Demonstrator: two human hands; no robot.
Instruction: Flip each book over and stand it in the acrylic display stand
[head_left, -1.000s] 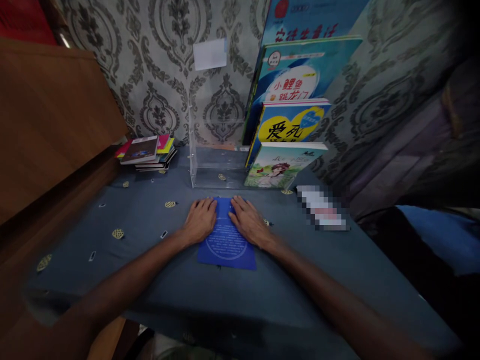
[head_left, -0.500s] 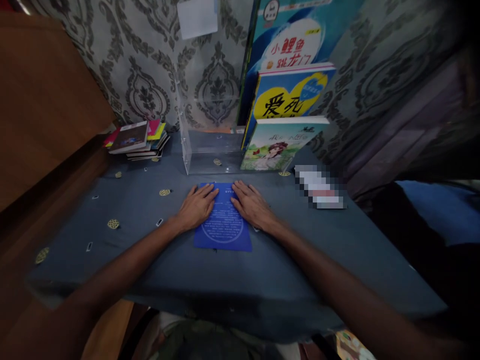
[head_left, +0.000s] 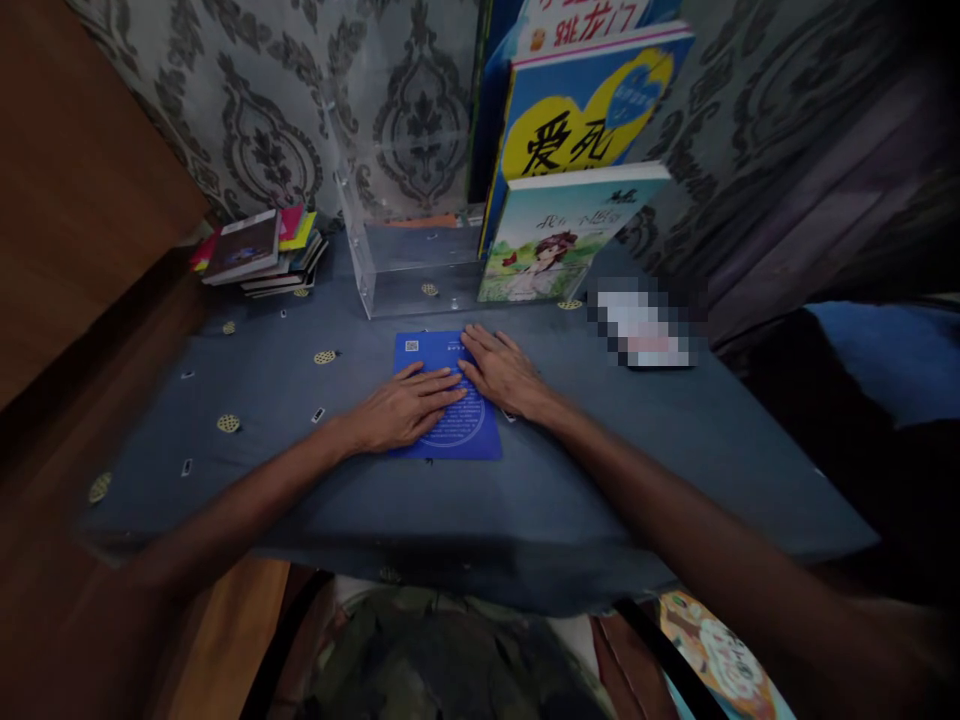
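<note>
In the head view, the left hand (head_left: 401, 408) is laid flat, palm down and fingers spread, on a blue booklet (head_left: 447, 392) lying on the blue-grey tablecloth (head_left: 570, 480). The right hand (head_left: 504, 372) is pressed open on the booklet's right edge, fingertips nearly meeting the left's. Nothing is grasped. Just beyond the fingertips a clear acrylic stand (head_left: 405, 270) holds upright picture books (head_left: 559, 240).

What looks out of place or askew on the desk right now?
Nothing stands out. The blue booklet lies flat under the left hand and right hand; the book stack looks a little uneven.
</note>
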